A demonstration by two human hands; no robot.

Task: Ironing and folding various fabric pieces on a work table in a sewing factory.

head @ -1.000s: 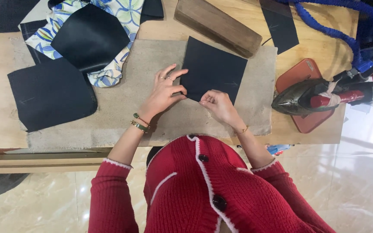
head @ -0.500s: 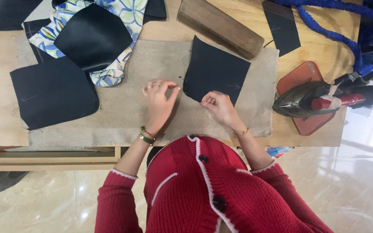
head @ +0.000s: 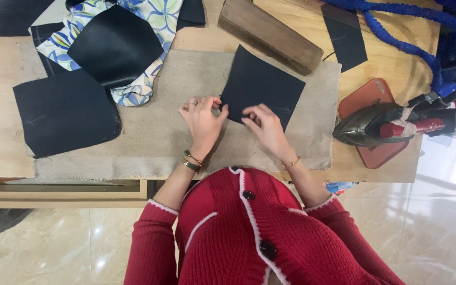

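Note:
A square black fabric piece (head: 264, 86) lies tilted on the beige felt pad (head: 170, 137) covering the wooden table. My left hand (head: 202, 119) pinches its near-left corner with thumb and fingertips. My right hand (head: 265, 128) rests on the near edge of the same piece, fingers curled onto the cloth. Both wrists carry bracelets, and red knitted sleeves show below.
A larger black piece (head: 67, 112) lies at left, with another black piece (head: 114, 45) on floral fabric (head: 154, 16). A wooden block (head: 269, 34) sits behind. An iron (head: 391, 125) rests on a red pad (head: 368, 97) at right, beside a blue cord (head: 397, 39).
My left hand slid from on top of the black square back to its near-left corner and now pinches it. The right hand stayed at the near edge.

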